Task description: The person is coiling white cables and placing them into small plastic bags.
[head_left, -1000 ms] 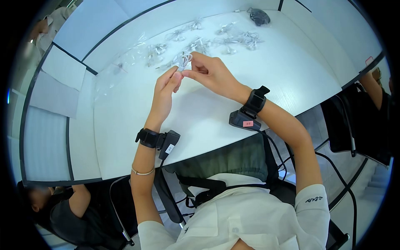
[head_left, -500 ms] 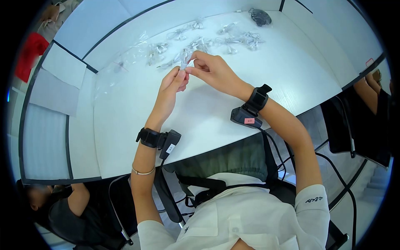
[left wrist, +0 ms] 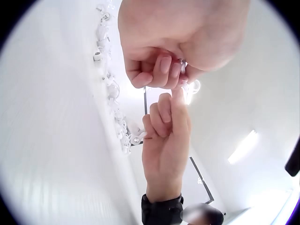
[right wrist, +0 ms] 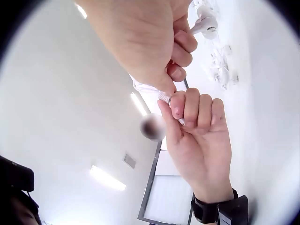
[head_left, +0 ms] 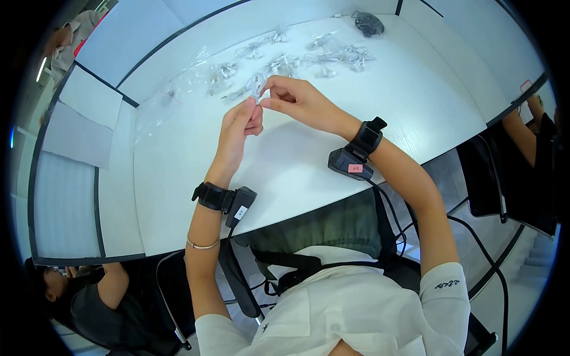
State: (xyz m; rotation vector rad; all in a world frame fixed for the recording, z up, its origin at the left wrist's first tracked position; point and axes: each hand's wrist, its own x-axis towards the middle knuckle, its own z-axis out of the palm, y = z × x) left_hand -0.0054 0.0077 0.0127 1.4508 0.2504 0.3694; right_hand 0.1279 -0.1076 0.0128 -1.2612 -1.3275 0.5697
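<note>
A coiled white cable (head_left: 257, 86) stands up between the two hands, over the table. The left hand (head_left: 238, 127) pinches its lower end between thumb and forefinger; in the right wrist view a ribbed white part (right wrist: 164, 96) and a small tip (right wrist: 182, 121) show at the left hand (right wrist: 199, 136). The right hand (head_left: 309, 107) pinches the cable just beside the left fingertips, its other fingers curled. In the left wrist view the right hand (left wrist: 166, 136) meets the left hand (left wrist: 183, 42), which hides most of the cable.
Several bagged white cables (head_left: 285, 62) lie across the back of the white table (head_left: 297, 172). A dark bundle (head_left: 369, 24) sits at the back right, clear plastic (head_left: 172, 98) at the left. Low partitions enclose the table; other people sit beyond both sides.
Both hands have shifted slightly left from half a second ago, still together at the cable. The cable's loops show more plainly above the fingers. A red garment at the far left has mostly gone from view.
</note>
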